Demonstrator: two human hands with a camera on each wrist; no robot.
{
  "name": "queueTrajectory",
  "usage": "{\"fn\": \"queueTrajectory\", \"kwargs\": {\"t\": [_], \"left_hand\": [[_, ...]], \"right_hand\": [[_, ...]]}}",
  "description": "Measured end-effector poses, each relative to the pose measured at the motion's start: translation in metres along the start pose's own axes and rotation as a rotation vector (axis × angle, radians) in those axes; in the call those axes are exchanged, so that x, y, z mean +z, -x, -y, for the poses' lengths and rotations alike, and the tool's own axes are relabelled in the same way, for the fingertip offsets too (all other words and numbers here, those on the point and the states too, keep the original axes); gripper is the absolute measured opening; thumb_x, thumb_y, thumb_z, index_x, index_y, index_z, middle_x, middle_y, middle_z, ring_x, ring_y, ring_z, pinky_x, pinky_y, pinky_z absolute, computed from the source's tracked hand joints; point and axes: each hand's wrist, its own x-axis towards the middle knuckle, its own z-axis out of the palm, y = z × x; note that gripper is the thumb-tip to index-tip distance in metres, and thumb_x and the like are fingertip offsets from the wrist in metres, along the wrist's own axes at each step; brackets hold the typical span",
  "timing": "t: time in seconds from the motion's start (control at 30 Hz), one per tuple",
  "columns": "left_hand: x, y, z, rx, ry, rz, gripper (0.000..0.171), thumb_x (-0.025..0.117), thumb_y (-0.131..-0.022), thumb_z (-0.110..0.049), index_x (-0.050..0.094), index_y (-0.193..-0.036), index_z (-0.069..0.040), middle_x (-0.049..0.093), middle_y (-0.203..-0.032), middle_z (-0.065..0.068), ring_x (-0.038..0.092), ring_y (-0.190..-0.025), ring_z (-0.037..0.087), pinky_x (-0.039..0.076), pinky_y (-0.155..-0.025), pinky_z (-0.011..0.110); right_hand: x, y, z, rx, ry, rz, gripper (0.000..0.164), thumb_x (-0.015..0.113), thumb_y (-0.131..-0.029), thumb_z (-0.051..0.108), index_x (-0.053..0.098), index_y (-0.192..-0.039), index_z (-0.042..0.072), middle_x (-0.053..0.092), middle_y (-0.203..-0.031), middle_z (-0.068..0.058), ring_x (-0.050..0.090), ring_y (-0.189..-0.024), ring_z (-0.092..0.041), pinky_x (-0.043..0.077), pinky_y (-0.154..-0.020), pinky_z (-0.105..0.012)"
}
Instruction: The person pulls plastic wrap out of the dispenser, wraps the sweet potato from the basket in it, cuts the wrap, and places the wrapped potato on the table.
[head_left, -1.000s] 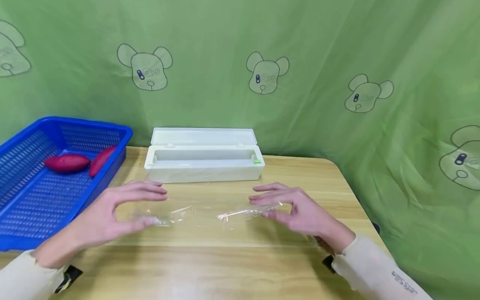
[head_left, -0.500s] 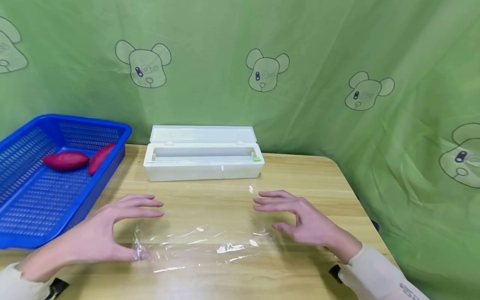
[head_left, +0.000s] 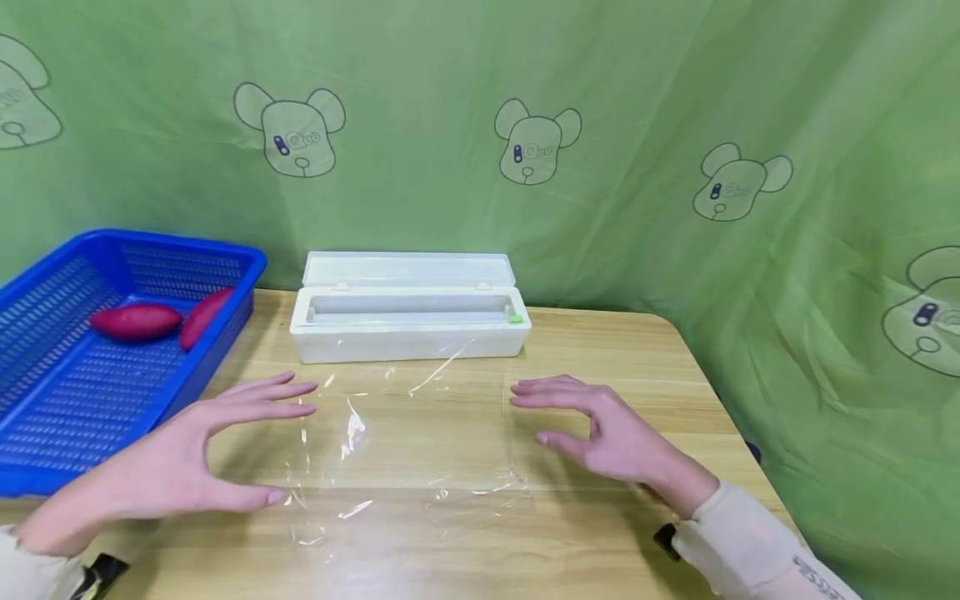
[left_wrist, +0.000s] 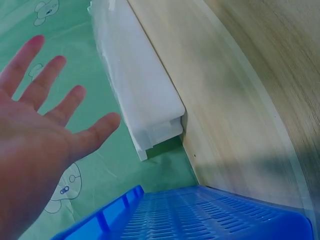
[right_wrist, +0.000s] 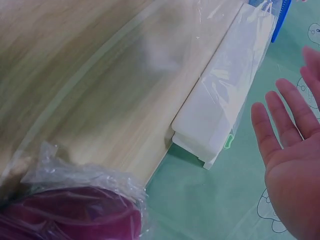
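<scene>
A sheet of clear plastic wrap (head_left: 405, 450) spreads over the wood table in front of the white wrap dispenser box (head_left: 412, 343), its edges crinkled and glinting. The box's lid stands up at the back. Beside the sheet's left edge is my left hand (head_left: 187, 450), fingers extended and thumb apart; the thumb tip is very near the film, and I cannot tell if it touches. Past the right edge my right hand (head_left: 592, 425) holds nothing, its fingers loosely bent. Both wrist views show spread fingers with no object between them. In the right wrist view, film also covers the box.
A blue basket (head_left: 180, 392) at the left holds two purple-red sweet potatoes (head_left: 137, 322). In the right wrist view a purple thing in clear film (right_wrist: 80, 215) lies at the lower left. A green curtain (head_left: 420, 200) hangs behind the table (head_left: 600, 542).
The film, bunched by both hands a second ago, came down toward the table's front and now lies spread out. My left thumb has drawn off the film's edge leftward.
</scene>
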Motion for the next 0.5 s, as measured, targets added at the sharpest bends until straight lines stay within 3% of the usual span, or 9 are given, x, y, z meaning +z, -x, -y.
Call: {"fn": "queueTrajectory", "kwargs": {"t": [0.07,0.17,0.27,0.37,0.43,0.5], "left_hand": [[-0.0006,-0.0002,0.0024,0.001,-0.004,-0.015,0.077,0.097,-0.080,-0.029,0.063,-0.148,-0.037,0.052,-0.165,-0.013,0.031,-0.159,-0.002,0.035,-0.128,0.038],[-0.0011,-0.0001,0.0028,-0.017,-0.007,-0.036,0.072,0.095,-0.083,-0.027,0.064,-0.147,-0.040,0.052,-0.164,-0.014,0.035,-0.158,-0.001,0.021,-0.115,0.001],[-0.0012,-0.0002,0.0021,-0.045,-0.004,-0.049,0.069,0.094,-0.085,-0.027,0.064,-0.145,-0.043,0.054,-0.163,-0.015,0.039,-0.155,-0.002,0.024,-0.114,0.002],[-0.0011,0.0002,0.0031,-0.072,0.000,-0.067,0.066,0.093,-0.085,-0.026,0.066,-0.143,-0.043,0.057,-0.160,-0.015,0.044,-0.150,-0.004,0.040,-0.126,0.035],[-0.0016,0.0005,0.0041,-0.099,0.009,-0.086,0.065,0.093,-0.086,-0.026,0.066,-0.142,-0.043,0.059,-0.157,-0.016,0.046,-0.146,-0.007,0.044,-0.120,0.062],[-0.0047,0.0003,0.0038,-0.123,0.035,-0.103,0.063,0.092,-0.086,-0.024,0.067,-0.141,-0.042,0.061,-0.155,-0.016,0.046,-0.144,-0.010,0.038,-0.109,0.083]], "right_hand": [[0.0002,-0.0008,0.0009,0.006,0.011,-0.006,0.052,0.084,-0.091,0.012,0.071,-0.141,0.022,0.068,-0.150,-0.001,0.062,-0.140,-0.028,0.047,-0.118,-0.062],[0.0003,-0.0017,0.0033,0.021,0.026,-0.009,0.053,0.086,-0.091,0.019,0.071,-0.141,0.023,0.068,-0.149,0.001,0.063,-0.140,-0.027,0.048,-0.118,-0.061],[0.0012,-0.0023,0.0054,0.035,0.032,-0.008,0.053,0.087,-0.091,0.020,0.071,-0.141,0.023,0.068,-0.149,0.003,0.063,-0.140,-0.025,0.048,-0.119,-0.058],[0.0032,-0.0022,0.0062,0.048,0.024,-0.005,0.052,0.087,-0.091,0.021,0.072,-0.141,0.023,0.069,-0.148,0.005,0.064,-0.139,-0.023,0.050,-0.119,-0.055],[0.0046,-0.0023,0.0065,0.060,0.012,0.001,0.051,0.086,-0.092,0.023,0.072,-0.141,0.023,0.069,-0.148,0.006,0.064,-0.139,-0.022,0.050,-0.118,-0.054],[0.0056,-0.0026,0.0068,0.071,0.004,0.005,0.051,0.086,-0.092,0.025,0.072,-0.141,0.024,0.069,-0.147,0.006,0.064,-0.139,-0.022,0.051,-0.118,-0.054]]}}
